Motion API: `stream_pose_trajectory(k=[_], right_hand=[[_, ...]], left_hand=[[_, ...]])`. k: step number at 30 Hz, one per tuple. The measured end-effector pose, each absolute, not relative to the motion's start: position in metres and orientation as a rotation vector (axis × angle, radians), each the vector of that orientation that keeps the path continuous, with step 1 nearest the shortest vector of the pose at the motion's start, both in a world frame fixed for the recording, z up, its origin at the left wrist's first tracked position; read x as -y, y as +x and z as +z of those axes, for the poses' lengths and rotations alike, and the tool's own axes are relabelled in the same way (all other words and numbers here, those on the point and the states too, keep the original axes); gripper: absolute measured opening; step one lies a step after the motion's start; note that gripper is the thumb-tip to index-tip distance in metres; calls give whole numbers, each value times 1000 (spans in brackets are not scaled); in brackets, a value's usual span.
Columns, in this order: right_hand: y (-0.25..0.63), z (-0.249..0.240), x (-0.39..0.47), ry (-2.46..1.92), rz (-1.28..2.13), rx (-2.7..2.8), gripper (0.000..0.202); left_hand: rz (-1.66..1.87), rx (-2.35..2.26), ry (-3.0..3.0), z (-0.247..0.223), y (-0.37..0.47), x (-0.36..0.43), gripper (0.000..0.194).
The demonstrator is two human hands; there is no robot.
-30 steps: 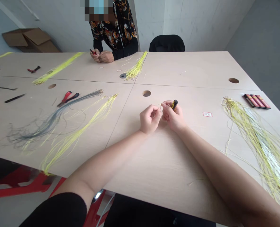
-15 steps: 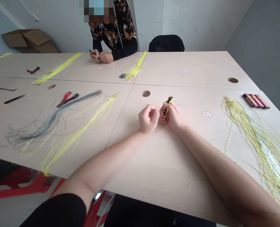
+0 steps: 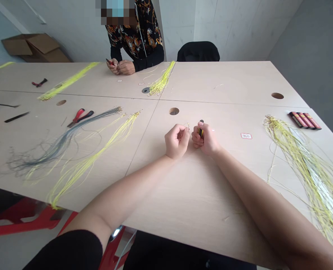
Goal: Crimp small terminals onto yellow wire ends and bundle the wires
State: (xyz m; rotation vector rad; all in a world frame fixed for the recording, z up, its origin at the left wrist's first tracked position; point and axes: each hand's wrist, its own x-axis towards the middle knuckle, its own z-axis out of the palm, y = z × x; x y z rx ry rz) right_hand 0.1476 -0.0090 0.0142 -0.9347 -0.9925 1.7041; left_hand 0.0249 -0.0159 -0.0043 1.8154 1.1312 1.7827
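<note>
My left hand is closed in a pinch near the middle of the table. From its fingertips sticks out a small gold-coloured hook, most of it hidden. Close by on the right, my right hand is wrapped round a small black-and-yellow stick-shaped object, held upright with its dark end up. My fingers cover much of it, so its exact kind does not show. A narrow gap separates the two hands.
Yellow line bundles lie left and right, beside a grey bundle and red-black pliers. Several red-and-black packs sit far right. A round table hole is ahead. Opposite, a co-worker's hands hold a red-black tool.
My right hand has turned, bringing the black-and-yellow object from a tilt to upright and covering more of it. My left hand stays in place with the hook.
</note>
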Motion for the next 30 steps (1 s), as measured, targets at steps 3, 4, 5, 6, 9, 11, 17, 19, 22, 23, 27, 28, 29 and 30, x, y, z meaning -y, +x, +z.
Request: stream_pose_trajectory(k=[3,4,5,6,9,11,17,19,22,23,27,28,29,30], right_hand=[[148,15,9,-935,1729,1004,44],[148,16,9,-948,1741,1006,43],[148,16,9,-963,1756,1010,41],[148,16,9,-975,1772,1017,40],[146,17,10,-973,1806,1050,39],[145,17,11,-958,1811,1053,38],[141,17,13,-976,1866,999,38],[139,16,13,-981,1897,1008,37],[137,14,14,-991,1914,1023,37],[137,14,14,-992,1915,1016,36],[136,15,13,-988,1911,964,34],[136,15,13,-990,1910,958,33],[136,15,13,-993,1907,954,33],[136,15,13,-997,1902,951,33]], left_hand=[[1785,-1137,1808,-5,25,16,35],[1781,-1143,1806,-5,25,16,35],[1777,-1146,1803,-5,25,16,35],[1775,-1148,1801,-4,24,16,35],[1775,-1137,1809,-4,24,16,34],[1774,-1131,1832,-4,24,17,33],[1759,-1119,1878,-3,24,18,31],[1745,-1129,1879,-3,24,19,31],[1743,-1141,1876,-3,24,19,32],[1746,-1142,1877,-3,24,19,33],[1773,-1126,1901,-2,25,19,31],[1776,-1126,1904,-2,25,19,31],[1776,-1132,1906,-2,25,18,31],[1773,-1141,1904,-2,25,18,31]])
